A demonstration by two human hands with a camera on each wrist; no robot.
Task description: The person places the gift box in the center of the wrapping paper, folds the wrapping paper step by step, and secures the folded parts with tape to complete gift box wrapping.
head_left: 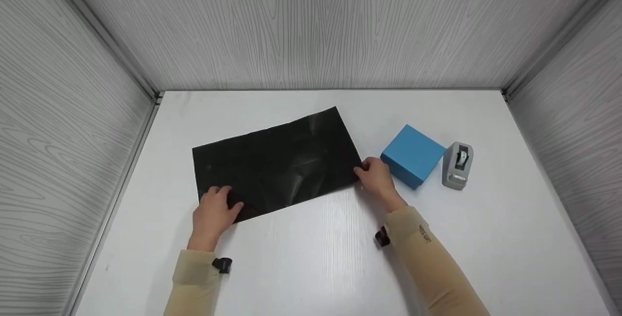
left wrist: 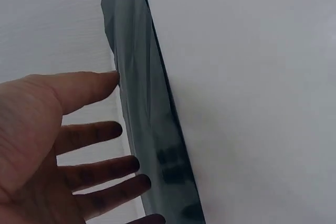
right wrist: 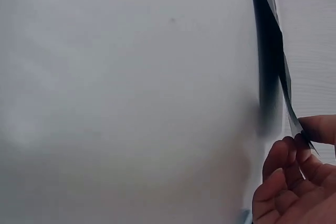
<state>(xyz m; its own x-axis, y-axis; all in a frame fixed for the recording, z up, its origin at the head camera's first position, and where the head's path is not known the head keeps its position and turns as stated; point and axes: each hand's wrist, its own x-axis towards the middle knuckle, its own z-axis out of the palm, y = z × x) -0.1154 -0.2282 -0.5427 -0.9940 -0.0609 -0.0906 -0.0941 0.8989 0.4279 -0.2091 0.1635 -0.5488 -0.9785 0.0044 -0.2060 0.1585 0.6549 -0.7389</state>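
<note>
A thin black sheet (head_left: 272, 165), rectangular and lightly creased with a dull shine, lies aslant on the white table. At its near left corner is my left hand (head_left: 214, 214), fingers spread and fairly straight over the corner. The left wrist view has that thumb right at the edge of the sheet (left wrist: 144, 93). My right hand (head_left: 378, 180) pinches the near right corner between thumb and fingers. In the right wrist view this edge of the sheet (right wrist: 272, 66) rises off the tabletop toward the pinch.
Just right of my right hand sits a blue box (head_left: 415, 153). Beside the box stands a grey tape dispenser (head_left: 457, 166) with a roll in it. Grey wood-grain panels (head_left: 311, 29) enclose the table (head_left: 301, 257) at the back and both sides.
</note>
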